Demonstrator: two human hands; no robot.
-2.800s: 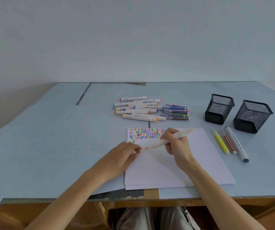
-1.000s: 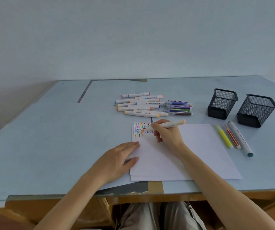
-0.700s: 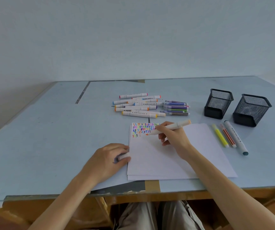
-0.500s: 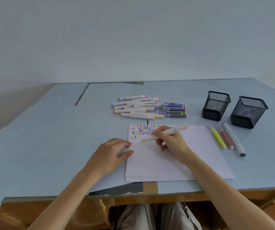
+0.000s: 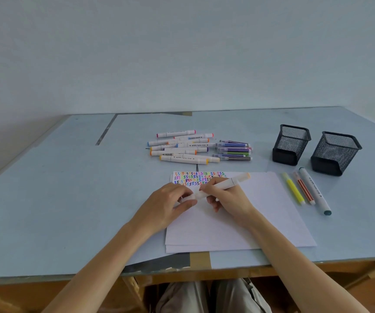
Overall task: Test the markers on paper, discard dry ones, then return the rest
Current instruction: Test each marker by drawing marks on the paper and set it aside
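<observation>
Both hands meet over the sheet of white paper on one white-barrelled marker with a pale orange end cap: the right hand curls its fingers round the barrel, while the left hand pinches what looks like the cap at the near end. Recapping well probably calls for keeping cap and barrel in line and pressing until seated. Beyond lie the rows of coloured squiggles, the loose pile of white and slim coloured markers, two black mesh pen cups and three markers lying apart on the pale blue worktop. Nothing blocks the hands.
</observation>
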